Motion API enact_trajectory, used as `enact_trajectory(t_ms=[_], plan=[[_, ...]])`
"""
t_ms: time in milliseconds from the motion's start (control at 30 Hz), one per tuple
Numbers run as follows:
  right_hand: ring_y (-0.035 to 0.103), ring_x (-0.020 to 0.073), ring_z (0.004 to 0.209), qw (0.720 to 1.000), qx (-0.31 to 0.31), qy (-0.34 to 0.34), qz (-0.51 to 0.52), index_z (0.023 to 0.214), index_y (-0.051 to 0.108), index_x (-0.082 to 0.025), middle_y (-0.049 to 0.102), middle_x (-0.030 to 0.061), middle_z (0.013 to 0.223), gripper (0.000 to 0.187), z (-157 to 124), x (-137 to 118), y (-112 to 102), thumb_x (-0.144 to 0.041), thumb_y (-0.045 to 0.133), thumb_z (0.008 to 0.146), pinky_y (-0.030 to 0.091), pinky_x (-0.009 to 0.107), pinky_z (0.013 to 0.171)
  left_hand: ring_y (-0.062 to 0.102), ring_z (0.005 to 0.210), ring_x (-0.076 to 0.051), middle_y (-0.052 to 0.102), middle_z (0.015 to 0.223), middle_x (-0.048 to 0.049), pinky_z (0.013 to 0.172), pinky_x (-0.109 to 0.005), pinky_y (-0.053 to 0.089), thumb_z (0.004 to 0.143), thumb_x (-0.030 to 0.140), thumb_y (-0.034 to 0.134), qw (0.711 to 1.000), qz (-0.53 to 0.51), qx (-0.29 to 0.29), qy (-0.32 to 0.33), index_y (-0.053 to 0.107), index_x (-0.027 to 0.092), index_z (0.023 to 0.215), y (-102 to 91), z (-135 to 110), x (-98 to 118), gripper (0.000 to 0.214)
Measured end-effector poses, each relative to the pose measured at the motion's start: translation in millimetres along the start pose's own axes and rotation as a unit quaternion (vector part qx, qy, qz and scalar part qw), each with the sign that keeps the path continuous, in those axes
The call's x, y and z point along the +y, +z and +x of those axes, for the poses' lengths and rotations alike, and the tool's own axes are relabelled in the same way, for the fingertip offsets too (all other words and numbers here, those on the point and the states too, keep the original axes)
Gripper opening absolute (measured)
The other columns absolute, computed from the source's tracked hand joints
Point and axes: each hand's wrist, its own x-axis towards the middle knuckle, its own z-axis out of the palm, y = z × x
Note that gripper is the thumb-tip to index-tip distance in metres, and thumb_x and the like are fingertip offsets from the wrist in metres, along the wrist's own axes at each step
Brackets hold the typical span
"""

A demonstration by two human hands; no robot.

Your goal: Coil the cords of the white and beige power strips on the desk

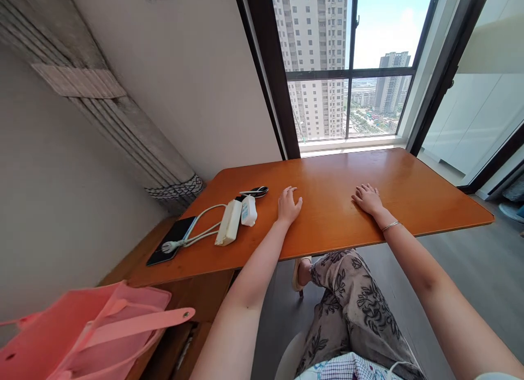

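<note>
My left hand (289, 205) rests palm down on the orange-brown wooden table (409, 189), fingers spread and holding nothing. My right hand (368, 198) lies flat on the table too, fingers stretched out and empty, with a thin bracelet on its wrist. Just left of my left hand lie a small white bottle (248, 211), a white power strip (229, 222) with its cable, and a dark pair of glasses or clip (256, 192). A black phone (172, 240) lies further left near the table's edge.
A pink bag (88, 331) with straps sits at the lower left on a lower wooden unit. A tall window (347, 63) stands behind the table. A folded grey curtain (123, 129) leans along the left wall. My legs in patterned trousers are under the table.
</note>
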Motion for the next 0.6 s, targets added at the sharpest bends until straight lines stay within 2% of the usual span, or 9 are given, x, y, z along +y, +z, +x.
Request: enact_trajectory(t_ms=[100,200,600], plan=[[0.024,0.0301,0.152,1.0,-0.022,0.006,-0.002,0.147,0.048,-0.019,0.038,0.0116,0.159,0.06,-0.7,-1.7,-1.2,-0.053,0.04,0.099,0.016,0.05,0.122,0.042,0.14,-0.035,0.047,0.145,-0.0198,0.117,-0.054,0.034,0.091,0.033,0.054,1.0,0.009,-0.024,0.014,0.051,0.017,0.13,7.7,-5.7,0.3,0.042],[0.026,0.0295,0.151,0.999,-0.031,0.014,0.004,0.145,0.051,-0.02,0.037,0.0103,0.16,0.057,-1.1,-1.0,-2.9,-0.053,0.038,0.1,0.018,0.049,0.122,0.043,0.139,-0.033,0.048,0.144,-0.0192,0.116,-0.051,0.035,0.093,0.034,0.05,1.0,0.006,-0.013,0.021,0.052,0.016,0.13,5.7,-9.0,-2.4,0.041],[0.03,0.0294,0.149,1.0,-0.024,-0.012,-0.014,0.142,0.054,-0.023,0.04,0.0116,0.158,0.054,-0.1,5.0,-1.2,-0.051,0.047,0.097,0.021,0.051,0.12,0.051,0.132,-0.03,0.054,0.135,-0.0165,0.114,-0.049,0.04,0.092,0.032,0.051,0.999,-0.031,-0.001,0.017,0.053,0.019,0.125,7.1,-8.7,-6.8,0.035]])
